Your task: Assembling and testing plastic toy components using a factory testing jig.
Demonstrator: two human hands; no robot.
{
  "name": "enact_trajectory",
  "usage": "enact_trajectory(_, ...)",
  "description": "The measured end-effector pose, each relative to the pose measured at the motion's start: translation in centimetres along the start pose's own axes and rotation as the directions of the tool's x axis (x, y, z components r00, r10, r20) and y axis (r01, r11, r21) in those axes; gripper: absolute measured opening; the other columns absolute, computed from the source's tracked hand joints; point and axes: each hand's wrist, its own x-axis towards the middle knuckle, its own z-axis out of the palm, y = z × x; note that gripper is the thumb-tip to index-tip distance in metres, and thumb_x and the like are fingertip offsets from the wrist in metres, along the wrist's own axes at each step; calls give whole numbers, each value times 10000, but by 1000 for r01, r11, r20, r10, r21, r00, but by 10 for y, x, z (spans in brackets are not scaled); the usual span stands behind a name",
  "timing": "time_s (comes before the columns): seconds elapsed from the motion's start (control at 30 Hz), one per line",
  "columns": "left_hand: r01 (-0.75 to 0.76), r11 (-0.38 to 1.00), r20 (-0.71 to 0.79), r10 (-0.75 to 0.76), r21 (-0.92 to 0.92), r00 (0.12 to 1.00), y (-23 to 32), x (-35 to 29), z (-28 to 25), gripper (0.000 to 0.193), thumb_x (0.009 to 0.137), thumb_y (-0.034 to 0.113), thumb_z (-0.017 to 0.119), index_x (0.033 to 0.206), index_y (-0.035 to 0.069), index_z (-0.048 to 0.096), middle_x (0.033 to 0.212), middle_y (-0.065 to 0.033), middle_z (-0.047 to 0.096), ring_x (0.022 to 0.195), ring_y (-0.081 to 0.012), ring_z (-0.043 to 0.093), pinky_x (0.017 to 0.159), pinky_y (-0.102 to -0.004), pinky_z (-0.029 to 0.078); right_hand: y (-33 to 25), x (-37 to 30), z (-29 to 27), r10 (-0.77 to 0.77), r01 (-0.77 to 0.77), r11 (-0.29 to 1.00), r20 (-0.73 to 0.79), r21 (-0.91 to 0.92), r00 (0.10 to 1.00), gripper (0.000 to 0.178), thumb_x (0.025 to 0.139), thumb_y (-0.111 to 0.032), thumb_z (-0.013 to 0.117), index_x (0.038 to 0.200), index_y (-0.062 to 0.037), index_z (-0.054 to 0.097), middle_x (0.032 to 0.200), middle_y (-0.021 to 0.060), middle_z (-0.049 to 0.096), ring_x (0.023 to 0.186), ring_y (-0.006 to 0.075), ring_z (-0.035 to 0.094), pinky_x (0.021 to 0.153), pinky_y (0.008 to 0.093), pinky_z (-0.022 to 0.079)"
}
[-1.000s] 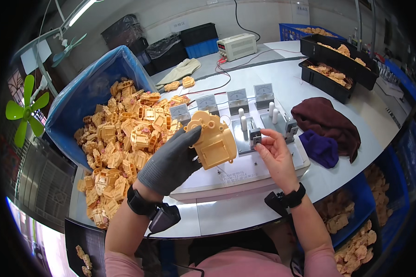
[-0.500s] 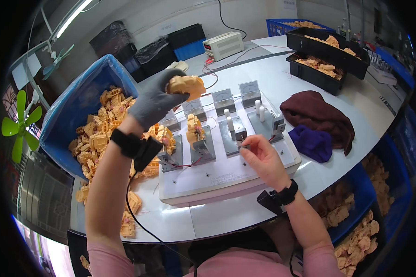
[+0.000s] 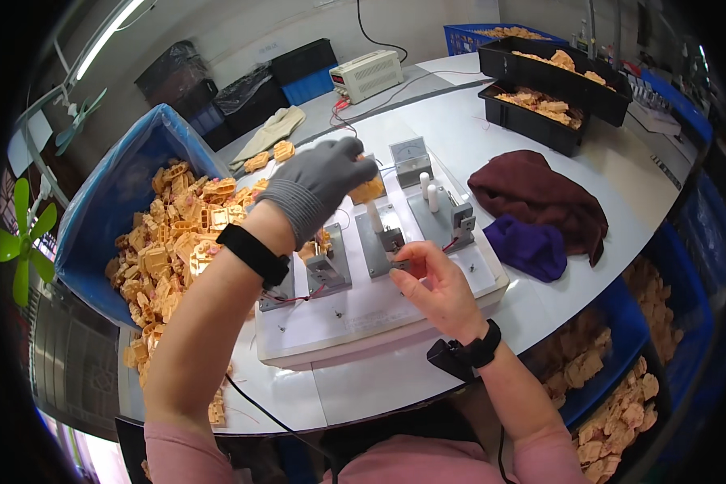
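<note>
My left hand (image 3: 319,181), in a grey glove, grips a tan plastic housing (image 3: 369,190); most of it is hidden behind my fingers. It hangs by the white pegs (image 3: 374,218) of the third test station on a white fixture board (image 3: 379,327). My bare right hand (image 3: 440,290) pinches at the small dark block (image 3: 391,239) at that station's near end; what lies between its fingertips is too small to make out. Left of it, another station (image 3: 325,266) carries a tan part, partly covered by my left arm. The rightmost station has two bare white pegs (image 3: 432,198).
A blue-lined bin (image 3: 97,242) heaped with tan parts stands left. A panel meter (image 3: 410,157), a power supply (image 3: 367,77) and a light glove (image 3: 274,133) are farther back. Maroon cloth (image 3: 540,194) and purple cloth (image 3: 528,248) lie right, black trays (image 3: 532,121) behind them.
My left hand has carried the tan housing right and down toward the third station's pegs. My right hand stays at the same block. The view has shifted slightly.
</note>
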Motion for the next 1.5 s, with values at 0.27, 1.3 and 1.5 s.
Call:
enact_trajectory(0.27,-29,1000,100,30,-5,995,13,-8,19,291,881,46,629,1153,150,640,1182,-130,624,1014,-339,686,863,-383,569,-4,1,1,-34,32,998,-26,-52,999,229,960,-78,686,1166,-69,587,972,-28,575,905,59,550,800,218,456)
enact_trajectory(1.3,114,765,102,-63,-634,993,89,-120,-28,786,829,37,737,1533,95,392,1495,-222,451,1387,-387,453,1103,-460,442,15,3,6,-18,29,999,-218,46,976,185,1007,-86,640,1139,-43,519,970,3,562,837,58,538,744,209,454)
enact_trajectory(1.5,455,542,142,-521,-706,842,131,-244,-6,612,844,109,773,1412,59,552,1452,-217,510,1403,-410,441,1132,-454,406,14,-2,8,-17,8,999,-233,-40,972,142,1009,-108,648,1048,-46,526,933,-7,545,808,41,525,699,217,456)
